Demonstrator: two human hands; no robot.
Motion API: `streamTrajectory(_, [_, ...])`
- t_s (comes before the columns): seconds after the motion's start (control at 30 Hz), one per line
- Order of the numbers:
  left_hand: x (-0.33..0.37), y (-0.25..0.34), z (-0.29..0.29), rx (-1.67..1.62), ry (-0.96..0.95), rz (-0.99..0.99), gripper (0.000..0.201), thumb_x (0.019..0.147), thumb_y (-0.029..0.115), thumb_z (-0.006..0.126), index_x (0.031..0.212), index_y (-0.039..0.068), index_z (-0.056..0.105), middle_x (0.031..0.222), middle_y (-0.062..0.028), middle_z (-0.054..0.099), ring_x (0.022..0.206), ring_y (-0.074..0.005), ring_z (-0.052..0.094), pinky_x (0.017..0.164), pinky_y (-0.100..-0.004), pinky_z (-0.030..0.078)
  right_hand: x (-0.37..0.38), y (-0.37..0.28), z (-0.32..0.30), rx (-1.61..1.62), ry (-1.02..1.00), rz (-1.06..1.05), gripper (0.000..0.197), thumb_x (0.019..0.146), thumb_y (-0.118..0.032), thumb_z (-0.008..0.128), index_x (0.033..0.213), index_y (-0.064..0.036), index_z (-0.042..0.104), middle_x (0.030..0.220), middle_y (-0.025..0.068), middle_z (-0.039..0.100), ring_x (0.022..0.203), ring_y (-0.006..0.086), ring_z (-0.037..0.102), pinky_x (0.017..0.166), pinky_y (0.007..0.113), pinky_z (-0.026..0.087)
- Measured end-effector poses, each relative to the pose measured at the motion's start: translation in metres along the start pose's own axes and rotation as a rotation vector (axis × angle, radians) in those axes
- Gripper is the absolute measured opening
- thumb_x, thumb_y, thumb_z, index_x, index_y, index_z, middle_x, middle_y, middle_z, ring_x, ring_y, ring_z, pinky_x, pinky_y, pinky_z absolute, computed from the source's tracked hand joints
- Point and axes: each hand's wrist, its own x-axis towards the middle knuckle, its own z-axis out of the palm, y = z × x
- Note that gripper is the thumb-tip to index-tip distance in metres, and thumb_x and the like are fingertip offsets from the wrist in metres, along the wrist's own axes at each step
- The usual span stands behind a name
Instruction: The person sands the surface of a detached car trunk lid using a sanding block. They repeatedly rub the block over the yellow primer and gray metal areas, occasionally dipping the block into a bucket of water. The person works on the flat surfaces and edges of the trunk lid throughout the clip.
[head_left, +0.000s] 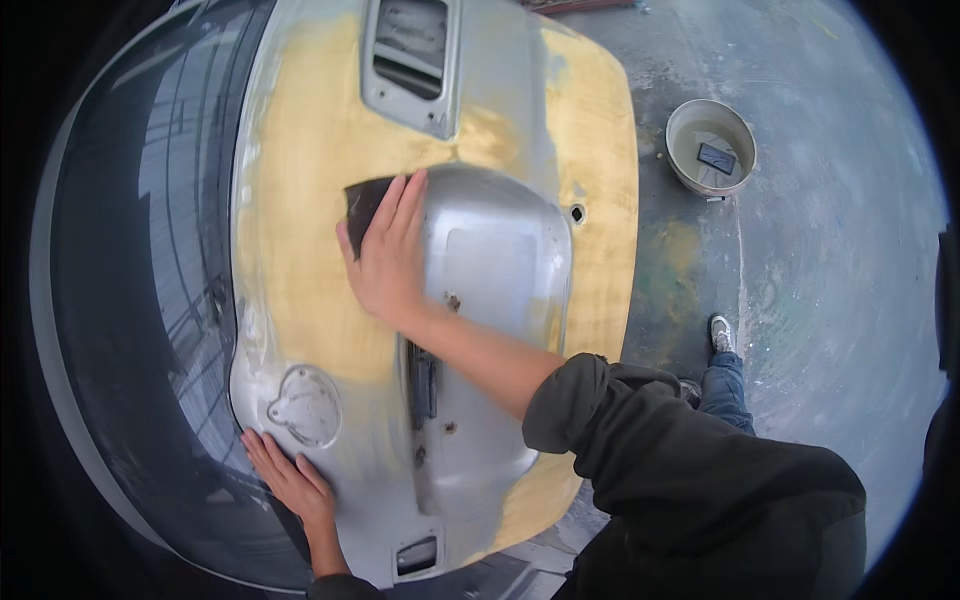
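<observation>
My right hand (390,260) presses a dark sheet of sandpaper (365,203) onto a car's tailgate (310,170), by the upper left corner of its recessed plate area (495,255). The sheet shows between the thumb and the fingers; the rest is under the hand. Smooth yellow filler covers much of the panel, with bare grey metal around it. Lower left, my left hand (292,483) lies flat with fingers stretched on the grey metal beside the rear window (150,300), below a round fitting plate (305,407). It holds nothing.
A lamp opening (410,50) gapes in the panel's far end, a smaller opening (417,555) near its close end. On the grey floor (820,250) at right stands a bucket (712,108) of cloudy water with a dark rectangular block (716,157) in it. My shoe (722,335) is nearby.
</observation>
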Motion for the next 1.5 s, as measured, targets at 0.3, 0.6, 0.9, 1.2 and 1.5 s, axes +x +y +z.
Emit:
streamTrajectory(0.3, [0.000, 0.000, 0.003, -0.012, 0.021, 0.013, 0.057, 0.110, 0.022, 0.043, 0.158, -0.009, 0.037, 0.166, -0.0331, 0.034, 0.154, -0.0525, 0.033, 0.126, -0.0606, 0.025, -0.085, -0.008, -0.035, -0.083, -0.369, -0.210, 0.088, 0.087, -0.002, 0.066, 0.156, 0.0236, 0.017, 0.165, 0.0477, 0.005, 0.158, 0.0612, 0.001, 0.129, 0.063, 0.012])
streamTrajectory(0.6, [0.004, 0.004, 0.001, -0.002, 0.054, 0.034, 0.056, 0.110, 0.021, 0.042, 0.156, -0.011, 0.040, 0.164, -0.0338, 0.037, 0.152, -0.0523, 0.036, 0.125, -0.0600, 0.027, -0.165, -0.009, -0.049, -0.090, -0.495, -0.334, 0.074, 0.088, -0.004, 0.059, 0.152, 0.0222, 0.034, 0.164, 0.0478, 0.017, 0.156, 0.0630, 0.013, 0.128, 0.064, 0.018])
streamTrajectory(0.9, [0.011, 0.009, 0.000, -0.014, 0.093, 0.038, 0.055, 0.110, 0.020, 0.043, 0.155, -0.011, 0.043, 0.163, -0.0341, 0.039, 0.152, -0.0516, 0.038, 0.125, -0.0586, 0.029, -0.208, -0.011, -0.039, 0.055, -0.441, -0.332, 0.086, 0.078, 0.009, 0.060, 0.155, 0.0233, 0.022, 0.163, 0.0509, 0.011, 0.153, 0.0687, 0.009, 0.123, 0.072, 0.022])
streamTrajectory(1.2, [0.004, 0.005, 0.006, -0.033, 0.119, 0.052, 0.053, 0.111, 0.019, 0.045, 0.156, -0.009, 0.043, 0.164, -0.0303, 0.040, 0.152, -0.0488, 0.039, 0.125, -0.0565, 0.029, -0.295, 0.001, -0.122, 0.446, -0.791, -0.333, 0.078, 0.083, -0.004, 0.058, 0.153, 0.0190, 0.035, 0.166, 0.0389, 0.027, 0.156, 0.0537, 0.026, 0.127, 0.056, 0.029])
streamTrajectory(1.5, [0.001, 0.000, 0.015, -0.033, 0.181, 0.103, 0.051, 0.113, 0.022, 0.044, 0.158, -0.001, 0.044, 0.167, -0.0210, 0.041, 0.156, -0.0372, 0.036, 0.129, -0.0468, 0.023, -0.470, 0.077, -0.138, 0.062, -1.014, -0.389, 0.077, 0.085, -0.015, 0.060, 0.153, 0.0164, 0.040, 0.166, 0.0335, 0.034, 0.158, 0.0451, 0.030, 0.129, 0.053, 0.025])
